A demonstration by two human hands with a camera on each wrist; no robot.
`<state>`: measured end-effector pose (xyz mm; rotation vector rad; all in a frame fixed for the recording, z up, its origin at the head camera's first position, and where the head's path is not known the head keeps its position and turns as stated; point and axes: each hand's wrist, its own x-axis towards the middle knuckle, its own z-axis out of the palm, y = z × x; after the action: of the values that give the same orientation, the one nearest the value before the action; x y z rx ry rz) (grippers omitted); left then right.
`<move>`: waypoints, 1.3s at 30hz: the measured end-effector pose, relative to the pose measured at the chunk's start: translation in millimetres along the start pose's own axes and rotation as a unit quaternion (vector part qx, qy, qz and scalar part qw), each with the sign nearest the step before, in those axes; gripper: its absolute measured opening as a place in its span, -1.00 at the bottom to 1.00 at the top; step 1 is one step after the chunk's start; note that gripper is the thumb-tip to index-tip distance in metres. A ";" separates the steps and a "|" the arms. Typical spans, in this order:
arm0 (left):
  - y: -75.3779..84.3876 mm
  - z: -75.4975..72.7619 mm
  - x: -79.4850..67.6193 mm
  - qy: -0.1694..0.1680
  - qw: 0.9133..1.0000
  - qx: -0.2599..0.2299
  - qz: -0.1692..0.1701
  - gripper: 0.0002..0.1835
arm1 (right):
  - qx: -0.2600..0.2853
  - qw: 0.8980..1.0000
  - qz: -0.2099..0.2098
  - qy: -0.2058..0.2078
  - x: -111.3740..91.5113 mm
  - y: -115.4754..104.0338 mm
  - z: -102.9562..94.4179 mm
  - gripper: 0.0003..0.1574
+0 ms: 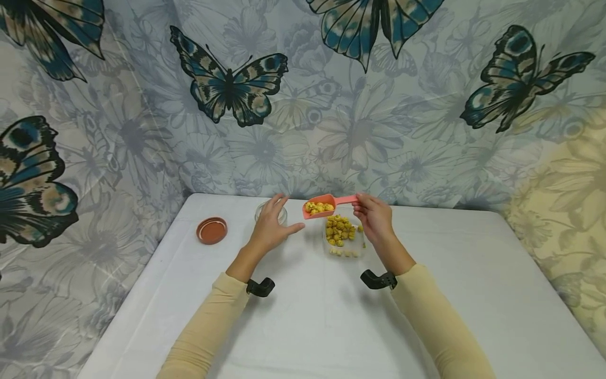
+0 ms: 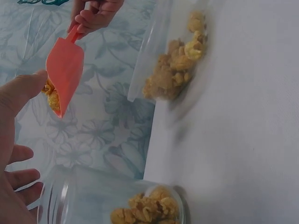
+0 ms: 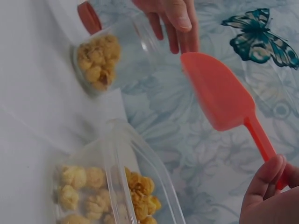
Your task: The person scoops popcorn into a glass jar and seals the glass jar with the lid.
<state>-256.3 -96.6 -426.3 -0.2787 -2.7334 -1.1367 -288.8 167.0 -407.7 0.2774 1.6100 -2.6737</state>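
Observation:
My right hand (image 1: 375,215) pinches the handle of a coral-red scoop (image 3: 219,91), held in the air with yellow caramel popcorn (image 1: 319,207) in it. The scoop is above the back left of a clear rectangular container (image 3: 163,179), which holds more popcorn (image 1: 339,230). My left hand (image 1: 271,225) is at the top of a clear glass jar (image 2: 88,193), thumb spread and fingers extended. In the left wrist view, popcorn (image 2: 147,207) covers the jar's bottom. Whether the left fingers touch the jar's rim, I cannot tell.
A reddish-brown round lid (image 1: 211,230) lies on the white-covered table (image 1: 312,316), left of the jar. A few popcorn pieces (image 1: 360,228) show at the container's right side. Behind the table hangs a butterfly-print cloth (image 1: 265,152).

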 end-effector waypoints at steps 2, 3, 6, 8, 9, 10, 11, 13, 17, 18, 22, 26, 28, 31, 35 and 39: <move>-2.6 -0.2 0.4 0.006 1.000 0.001 0.000 -0.05 | -0.001 1.000 0.001 -0.002 0.7 1.3 2.5 -0.84; -4.2 -0.3 0.6 0.009 1.000 0.004 0.001 -0.05 | -0.001 1.000 0.002 -0.002 0.9 2.0 4.0 -0.84; -8.2 -1.5 0.5 0.023 1.000 0.012 0.001 -0.05 | -0.012 1.000 0.003 -0.001 1.6 4.6 9.1 -0.85; -10.1 -3.3 0.2 0.031 0.999 0.017 0.002 -0.05 | -0.018 1.000 0.004 -0.003 2.1 6.3 12.7 -0.86; -11.1 -4.3 0.0 0.036 0.999 0.019 0.003 -0.05 | -0.022 1.000 0.004 -0.002 2.3 7.3 14.7 -0.86; -11.8 -5.0 -0.2 0.040 0.999 0.021 0.003 -0.05 | -0.023 1.000 0.005 -0.003 2.4 7.8 16.3 -0.87; -12.6 -5.8 -0.4 0.042 0.999 0.021 0.002 -0.05 | -0.025 1.000 0.006 -0.003 2.6 8.5 17.9 -0.87; -14.2 -7.3 -1.0 0.047 0.999 0.021 -0.001 -0.05 | -0.028 1.000 0.008 -0.002 3.1 10.0 20.8 -0.86; -19.3 -9.4 -1.5 0.053 0.998 0.013 -0.015 -0.05 | -0.043 0.999 0.007 0.000 4.1 13.9 26.2 -0.82; -20.7 -9.7 -1.4 0.055 0.998 0.010 -0.019 -0.05 | -0.047 0.999 0.007 0.000 4.2 15.0 27.4 -0.81; -27.2 -10.8 -0.8 0.054 0.998 0.000 -0.039 -0.02 | -0.056 0.998 0.008 0.002 4.0 18.8 32.5 -0.78; -35.3 -11.1 -0.9 0.058 0.996 -0.014 -0.059 0.02 | -0.048 0.999 0.014 -0.006 3.1 21.7 37.2 -0.83; -39.4 -11.3 -1.6 0.058 0.996 -0.017 -0.067 0.05 | -0.044 0.999 0.015 -0.007 2.3 22.9 39.3 -0.86; -44.6 -12.0 -2.7 0.053 0.995 -0.023 -0.076 0.10 | -0.038 0.999 0.017 -0.011 1.6 24.2 41.3 -0.88; -51.0 -11.8 -3.3 0.039 0.994 -0.038 -0.096 0.14 | -0.035 0.999 0.014 -0.012 1.2 25.8 43.0 -0.82; -56.1 -10.7 -3.9 0.027 0.992 -0.050 -0.115 0.16 | -0.039 0.999 0.012 -0.011 0.0 26.0 45.2 -0.75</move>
<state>-264.8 -143.5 -458.0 0.0570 -2.7186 -1.3194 -292.8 115.0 -409.8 0.2631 1.6892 -2.5797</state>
